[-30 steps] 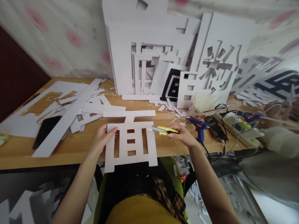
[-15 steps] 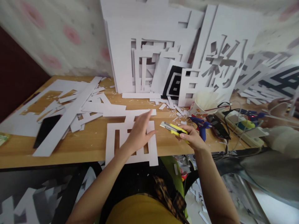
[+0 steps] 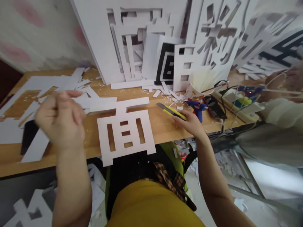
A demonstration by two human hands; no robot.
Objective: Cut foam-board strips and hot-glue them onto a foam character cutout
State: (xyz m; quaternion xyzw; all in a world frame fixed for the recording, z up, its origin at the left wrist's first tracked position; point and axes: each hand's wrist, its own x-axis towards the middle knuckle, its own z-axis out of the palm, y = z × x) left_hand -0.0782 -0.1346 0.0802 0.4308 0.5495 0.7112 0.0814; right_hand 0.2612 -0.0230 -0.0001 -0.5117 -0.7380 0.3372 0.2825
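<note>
A white foam-board cutout (image 3: 121, 132), shaped like a written character with rectangular slots, lies at the table's front edge, its lower legs jutting past it. My right hand (image 3: 190, 123) is shut on a yellow utility knife (image 3: 174, 112) over the table, right of the cutout. The knife's blade points up and left. My left hand (image 3: 62, 118) is raised at the left, above the scrap pieces and apart from the cutout. Its fingers look bent but are smeared by motion, so whether they hold anything is unclear.
White offcuts (image 3: 94, 104) and a dark flat object (image 3: 28, 137) lie at the left. Tall cut boards (image 3: 94, 41) lean behind. At the right are a paper cup (image 3: 201, 83), a blue glue gun (image 3: 197, 108), a power strip (image 3: 243, 110) with cables, and another person's arm (image 3: 279, 108).
My left hand has moved from over the cutout to the left, uncovering its slots. My right hand still holds the knife, now lower to the table. The camera view has shifted.
</note>
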